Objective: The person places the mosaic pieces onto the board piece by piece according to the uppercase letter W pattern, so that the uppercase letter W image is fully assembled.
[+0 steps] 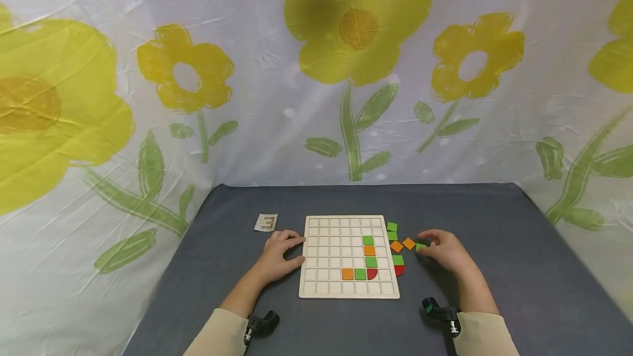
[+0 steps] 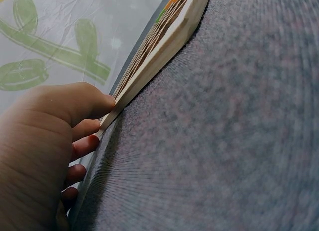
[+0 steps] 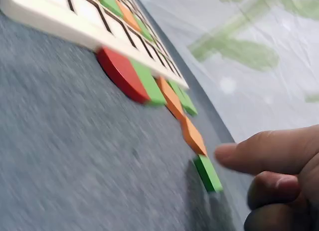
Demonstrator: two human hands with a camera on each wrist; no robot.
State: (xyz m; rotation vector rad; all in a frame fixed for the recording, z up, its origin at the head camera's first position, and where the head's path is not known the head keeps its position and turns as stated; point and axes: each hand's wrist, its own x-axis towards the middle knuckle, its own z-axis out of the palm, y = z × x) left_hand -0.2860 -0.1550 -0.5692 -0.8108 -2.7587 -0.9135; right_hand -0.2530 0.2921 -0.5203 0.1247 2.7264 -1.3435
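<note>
A pale wooden grid board (image 1: 326, 262) lies on the table with green, orange and red tiles set in its lower right squares. My left hand (image 1: 282, 254) rests at the board's left edge; in the left wrist view its thumb (image 2: 102, 102) and fingertips touch the rim. To the right of the board my right hand (image 1: 447, 251) is close over a loose green tile (image 3: 207, 173), thumb and forefinger apart. The right wrist view shows a small gap between the nearest fingertip (image 3: 225, 153) and that tile.
Beside the board's right edge lie two orange tiles (image 1: 397, 246), several green tiles (image 1: 392, 227) and a red rounded tile (image 1: 399, 270). A small card with a grid pattern (image 1: 266, 222) lies behind my left hand. A flowered cloth (image 1: 277, 142) hangs behind the dark table (image 1: 198, 290).
</note>
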